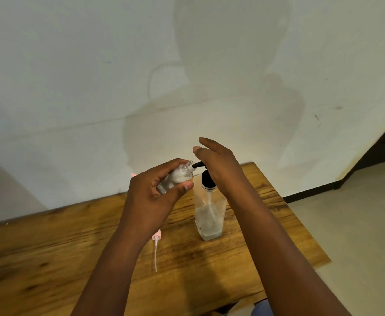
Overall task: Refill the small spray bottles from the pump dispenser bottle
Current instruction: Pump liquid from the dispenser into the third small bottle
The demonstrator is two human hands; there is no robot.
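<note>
Clear spray bottle (175,177) pinched in my left hand (151,197), mouth touching the pump (206,176) spout; dispenser (208,215) stands near the table (50,247) far-right corner. My right hand (218,166) presses flat, fingers spread. Risk: misalignment spills liquid.

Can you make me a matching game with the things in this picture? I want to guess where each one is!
Things:
1. small spray bottle
2. pump dispenser bottle
3. pink spray top
4. right hand

Where:
A. lying on the wooden table
B. held tilted in the left hand
C. on the black pump head
D. standing upright on the table

Pairs: 1-B, 2-D, 3-A, 4-C
</note>
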